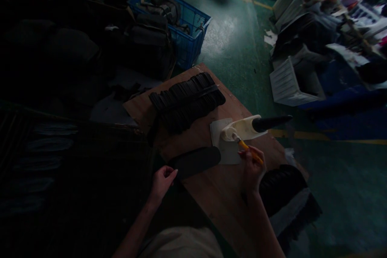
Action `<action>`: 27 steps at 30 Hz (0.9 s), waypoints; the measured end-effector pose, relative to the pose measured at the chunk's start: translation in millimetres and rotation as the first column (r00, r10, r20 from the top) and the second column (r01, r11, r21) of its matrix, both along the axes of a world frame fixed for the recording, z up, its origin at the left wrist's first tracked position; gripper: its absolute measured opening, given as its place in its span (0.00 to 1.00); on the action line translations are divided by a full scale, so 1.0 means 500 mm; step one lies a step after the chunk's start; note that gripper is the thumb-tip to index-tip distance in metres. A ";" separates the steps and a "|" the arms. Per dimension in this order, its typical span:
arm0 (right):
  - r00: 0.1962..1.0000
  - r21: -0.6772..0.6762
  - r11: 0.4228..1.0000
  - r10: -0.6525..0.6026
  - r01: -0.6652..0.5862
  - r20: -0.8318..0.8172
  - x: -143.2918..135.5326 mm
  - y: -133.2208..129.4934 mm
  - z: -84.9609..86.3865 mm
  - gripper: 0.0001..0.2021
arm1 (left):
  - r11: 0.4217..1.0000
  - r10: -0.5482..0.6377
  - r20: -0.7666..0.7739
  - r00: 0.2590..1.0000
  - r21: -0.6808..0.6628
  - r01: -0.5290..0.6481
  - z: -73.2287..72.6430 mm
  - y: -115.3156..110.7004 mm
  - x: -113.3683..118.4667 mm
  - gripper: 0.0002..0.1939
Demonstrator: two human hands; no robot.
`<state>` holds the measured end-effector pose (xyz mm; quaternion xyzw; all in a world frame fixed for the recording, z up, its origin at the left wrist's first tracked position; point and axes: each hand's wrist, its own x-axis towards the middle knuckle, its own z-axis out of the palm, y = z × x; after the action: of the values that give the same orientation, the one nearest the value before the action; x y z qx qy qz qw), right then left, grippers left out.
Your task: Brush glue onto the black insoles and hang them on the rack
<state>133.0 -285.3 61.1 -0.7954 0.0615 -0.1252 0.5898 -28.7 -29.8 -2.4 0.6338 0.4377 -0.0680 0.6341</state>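
My right hand (253, 166) is closed round the orange handle of a brush (249, 151), whose tip is at a small round cup on a cream-coloured holder (246, 127). A black tapered piece (270, 123) sticks out of the holder's right end. Under the holder lie pale sheets (229, 152). My left hand (165, 178) is at the near end of a flat dark strip with a rounded far end (198, 162), thumb and fingers pinched together there. Past the strip, a bundled row of black flat pieces (187, 100) lies on the wooden board (211, 203).
A blue plastic crate (193, 46) holding dark goods stands beyond the board. At right are a white bin (292, 84) and heaped materials. Black pieces (284, 189) lie by the board's right edge. Dark bags (148, 40) are piled at left; another person's arm shows at upper left.
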 end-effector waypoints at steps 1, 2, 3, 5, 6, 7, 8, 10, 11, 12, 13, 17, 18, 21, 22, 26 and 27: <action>0.998 0.092 0.994 -0.052 0.054 -0.030 0.006 0.010 -0.009 0.15 | 1.000 0.006 -0.005 1.000 -0.008 -0.006 0.000 0.000 0.000 0.26; 0.993 0.167 0.980 -0.094 0.104 -0.067 0.011 0.019 -0.018 0.15 | 1.000 0.011 -0.006 1.000 -0.014 -0.011 0.000 0.000 0.000 0.26; 0.986 0.230 0.962 -0.129 0.150 -0.104 0.014 0.025 -0.028 0.16 | 1.000 0.015 -0.005 1.000 -0.019 -0.016 -0.001 0.001 0.000 0.27; 0.967 0.345 0.907 -0.193 0.241 -0.168 0.014 0.029 -0.045 0.18 | 1.000 0.020 -0.001 1.000 -0.024 -0.020 -0.002 0.002 -0.001 0.27; 0.955 0.394 0.874 -0.220 0.283 -0.199 0.010 0.027 -0.052 0.18 | 0.999 0.021 0.002 1.000 -0.025 -0.021 -0.002 0.002 -0.001 0.27; 0.943 0.430 0.844 -0.241 0.321 -0.230 0.004 0.021 -0.056 0.19 | 0.999 0.021 0.002 1.000 -0.029 -0.021 -0.002 0.003 -0.001 0.27; 0.931 0.453 0.820 -0.256 0.351 -0.259 -0.003 0.014 -0.058 0.19 | 0.999 0.019 0.000 1.000 -0.033 -0.019 -0.002 0.004 -0.001 0.27; 0.913 0.467 0.793 -0.269 0.391 -0.306 -0.019 -0.003 -0.055 0.19 | 0.999 0.018 -0.003 1.000 -0.041 -0.018 -0.001 0.006 -0.001 0.26; 0.906 0.466 0.787 -0.277 0.405 -0.319 -0.028 -0.011 -0.051 0.18 | 0.999 0.018 -0.004 1.000 -0.046 -0.018 0.000 0.008 0.000 0.26; 0.901 0.463 0.782 -0.288 0.417 -0.324 -0.036 -0.017 -0.046 0.18 | 0.998 0.018 -0.004 1.000 -0.052 -0.018 0.001 0.009 0.000 0.25; 0.898 0.459 0.781 -0.297 0.423 -0.324 -0.044 -0.021 -0.038 0.17 | 0.998 0.019 -0.003 1.000 -0.057 -0.019 0.003 0.010 0.001 0.25; 0.938 0.328 0.891 -0.240 0.315 -0.249 -0.085 -0.004 0.008 0.16 | 0.997 0.025 0.005 1.000 -0.072 -0.025 0.012 0.012 0.007 0.22; 0.955 0.245 0.939 -0.186 0.242 -0.230 -0.100 0.005 0.020 0.16 | 0.997 0.028 0.008 1.000 -0.074 -0.028 0.015 0.012 0.009 0.21; 0.971 -0.011 0.998 0.061 -0.065 -0.231 -0.161 0.035 0.050 0.15 | 0.996 0.032 0.012 0.999 -0.081 -0.031 0.019 0.014 0.016 0.19; 0.959 -0.058 0.984 0.148 -0.166 -0.243 -0.184 0.044 0.056 0.15 | 0.996 0.029 0.012 1.000 -0.084 -0.027 0.019 0.014 0.018 0.18; 0.874 -0.102 0.891 0.402 -0.442 -0.273 -0.259 0.081 0.054 0.11 | 0.996 0.005 0.010 1.000 -0.085 -0.004 0.017 0.017 0.020 0.16; 0.855 -0.105 0.869 0.444 -0.484 -0.269 -0.271 0.090 0.050 0.11 | 0.997 0.000 0.008 1.000 -0.083 0.000 0.015 0.017 0.019 0.16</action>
<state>-2.5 -240.1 86.1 -0.8428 -0.0738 0.1120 0.5212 -19.1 -21.1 5.3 0.6073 0.4320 -0.0834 0.6615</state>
